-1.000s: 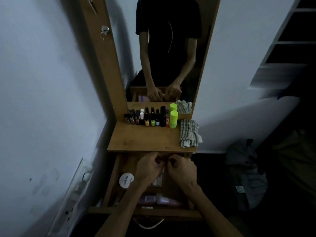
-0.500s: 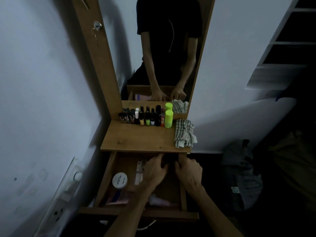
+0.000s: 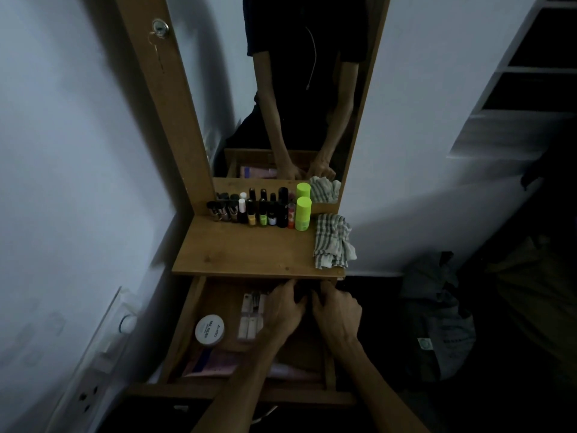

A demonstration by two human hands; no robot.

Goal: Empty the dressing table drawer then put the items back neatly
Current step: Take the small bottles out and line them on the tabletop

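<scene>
In the open drawer [image 3: 184, 332] under the tabletop [image 3: 249, 251], head view | left hand [image 3: 282, 310] and right hand [image 3: 335, 310] side by side at the dark back right corner, fingers curled; what they hold I cannot tell | round white tin [image 3: 209, 330] at left, clear packets [image 3: 249, 317] beside it, pink tubes [image 3: 218, 360] near the front | bottles [image 3: 262, 212], green canister [image 3: 303, 213], striped cloth [image 3: 332, 240] on top.

The back of the open drawer [image 3: 187, 332] is overhung by the tabletop [image 3: 249, 251], so reach there is limited from above. Its left floor is occupied by a round white jar [image 3: 210, 330] and clear packets [image 3: 251, 317] (pink packs lie nearer the front); the right rear is filled by both hands.
</scene>
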